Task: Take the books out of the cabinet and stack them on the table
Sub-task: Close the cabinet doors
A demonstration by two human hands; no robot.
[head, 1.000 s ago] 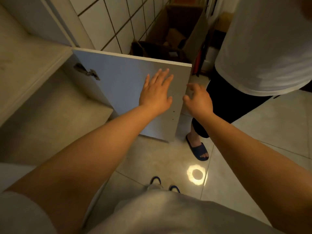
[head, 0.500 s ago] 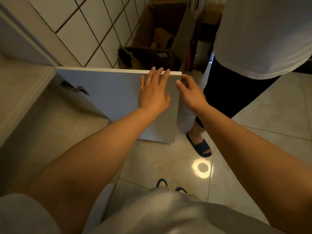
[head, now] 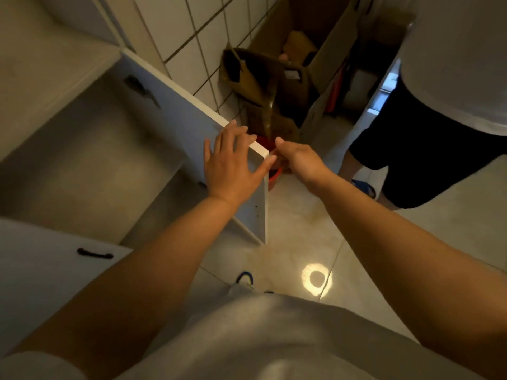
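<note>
Cabinet door (head: 175, 111), a flat white panel with a smooth matte face, stands swung out from the cabinet (head: 82, 165), its top edge running from the hinge (head: 141, 90) at upper left toward the lower right, ending in a square corner between the two hands. Left hand (head: 231, 163) lies flat against the door's inner face near that free corner, fingers spread and straight, palm pressed to the panel, its grip released and closed on nothing. Right hand (head: 297, 157) sits just beyond the door's outer edge with fingers curled loosely toward the corner; whether it pinches the edge cannot be told. Books are not visible; the cabinet interior shows only bare pale shelf boards. A closed neighbouring door carries a dark bar handle (head: 94, 253). Behind the door, brown cardboard boxes (head: 274, 75) stand against a white tiled wall (head: 197, 31), and a red bucket (head: 274, 174) peeks out. A second person (head: 439, 105) stands on the glossy tile floor (head: 301, 237).
</note>
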